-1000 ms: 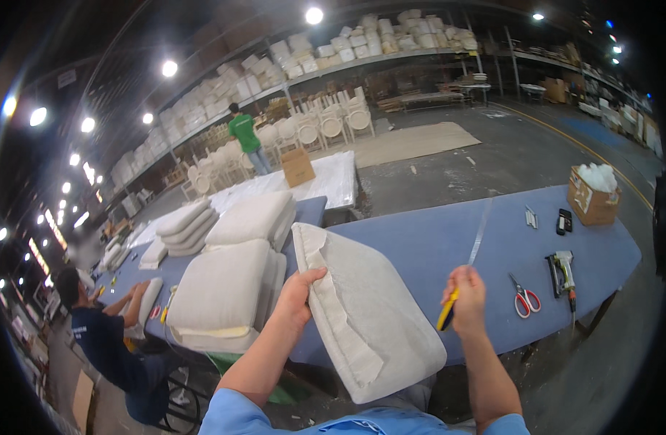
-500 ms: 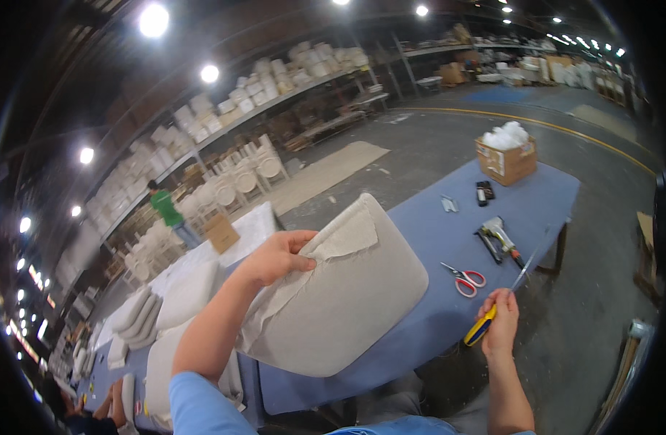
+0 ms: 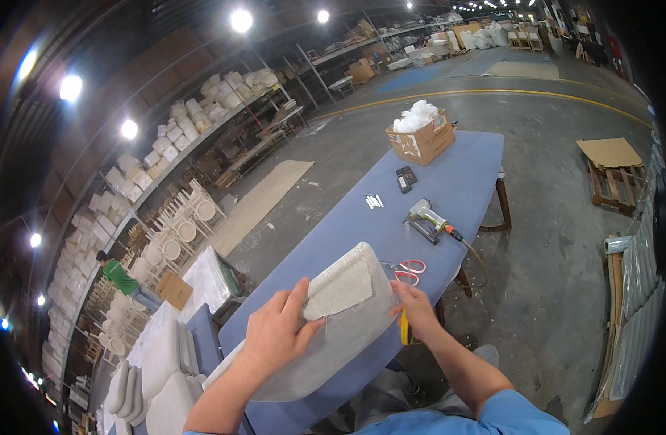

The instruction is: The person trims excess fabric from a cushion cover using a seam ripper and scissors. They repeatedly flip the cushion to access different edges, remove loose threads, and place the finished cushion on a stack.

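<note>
Head view, the only angle here: you've got the grey upholstered seat cushion [image 3: 333, 326] tipped up off the blue counter [image 3: 449, 181], underside toward you, lower edge down near your lap and top edge lifted over the near end of the counter. Your left hand [image 3: 279, 333] is spread flat on the fabric, fingers splayed, thumb pressing down next to the loose lighter flap [image 3: 340, 290] folded over the top corner. Your right hand [image 3: 414, 308] is curled shut on a yellow-handled tool [image 3: 404, 328], handle poking down out of the fist, knuckles touching the cushion's right edge just below the flap. Can't make out the working end, it's hidden behind the hand. Looks to me like you're mid-way on sorting out that folded corner, holding the cover still with one hand and working the edge with the other. I'd say the next bit needs the left hand to keep the fabric taut so the flap doesn't slide, and the tool tip kept right on the seam, not into the foam. Red-handled scissors [image 3: 405, 270] sit just behind the cushion, the pneumatic stapler [image 3: 427, 217] with its hose a little further up, cardboard box of white stuffing [image 3: 421, 138] at the far end.
</note>
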A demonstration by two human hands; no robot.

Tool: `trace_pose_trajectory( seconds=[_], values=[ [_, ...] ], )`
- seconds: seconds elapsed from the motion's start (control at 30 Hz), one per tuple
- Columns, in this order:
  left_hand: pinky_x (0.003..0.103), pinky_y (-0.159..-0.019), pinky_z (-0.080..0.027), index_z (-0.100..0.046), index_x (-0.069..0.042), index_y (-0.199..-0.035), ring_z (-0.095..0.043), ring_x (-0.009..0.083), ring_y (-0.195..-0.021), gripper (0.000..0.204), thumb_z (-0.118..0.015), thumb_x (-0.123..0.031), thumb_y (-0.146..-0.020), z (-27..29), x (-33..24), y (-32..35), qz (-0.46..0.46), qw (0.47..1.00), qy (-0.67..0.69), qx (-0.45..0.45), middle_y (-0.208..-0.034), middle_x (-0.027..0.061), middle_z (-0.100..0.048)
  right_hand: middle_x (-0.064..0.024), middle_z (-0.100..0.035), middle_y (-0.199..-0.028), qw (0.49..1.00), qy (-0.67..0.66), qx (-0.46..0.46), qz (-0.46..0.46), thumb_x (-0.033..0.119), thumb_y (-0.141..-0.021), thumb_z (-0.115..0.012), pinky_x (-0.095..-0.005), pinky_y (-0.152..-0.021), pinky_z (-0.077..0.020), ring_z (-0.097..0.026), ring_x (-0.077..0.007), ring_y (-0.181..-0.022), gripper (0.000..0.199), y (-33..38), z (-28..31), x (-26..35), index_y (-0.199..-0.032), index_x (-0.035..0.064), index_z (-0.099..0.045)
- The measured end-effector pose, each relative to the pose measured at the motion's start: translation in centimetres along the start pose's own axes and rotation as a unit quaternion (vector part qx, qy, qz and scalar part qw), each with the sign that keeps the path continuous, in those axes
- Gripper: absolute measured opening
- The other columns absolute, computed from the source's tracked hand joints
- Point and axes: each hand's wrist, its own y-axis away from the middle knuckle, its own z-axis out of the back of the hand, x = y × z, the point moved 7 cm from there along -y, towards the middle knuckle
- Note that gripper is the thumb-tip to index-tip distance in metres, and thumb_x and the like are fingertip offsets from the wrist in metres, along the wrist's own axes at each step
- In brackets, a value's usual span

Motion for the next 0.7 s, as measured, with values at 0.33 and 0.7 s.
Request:
trace_pose_trajectory(
  seconds=[0.33, 0.7],
  values=[
    [0.047, -0.092, -0.053, -0.053, 0.000, -0.147, -0.066, 0.0390, -0.107, 0.070, -0.079, -0.026, -0.087, -0.3, 0.2, -1.1, -0.053, 0.997, -0.015, -0.059, -0.122, 0.0201, -0.064, -0.0016, -0.065, -0.083, 0.997, 0.001, -0.032, 0.074, 0.034, -0.113, -0.052, -0.0259, -0.052, -0.0437, -0.055, -0.0077, -0.056, 0.039, 1.5, -0.7, -1.2, -0.128, 0.0021, -0.068],
    [0.041, -0.074, -0.055, -0.064, 0.000, -0.134, -0.068, 0.0309, -0.082, 0.059, -0.076, -0.037, -0.090, -1.8, -4.0, -3.1, -0.023, 0.990, -0.031, -0.138, -0.103, 0.0118, -0.070, -0.0019, -0.055, -0.079, 0.931, -0.102, 0.098, 0.335, 0.045, -0.114, -0.046, -0.0335, -0.069, -0.0508, -0.058, -0.0145, -0.072, 0.043, 3.4, -4.8, 25.0, -0.094, 0.0081, -0.057]
  ],
)
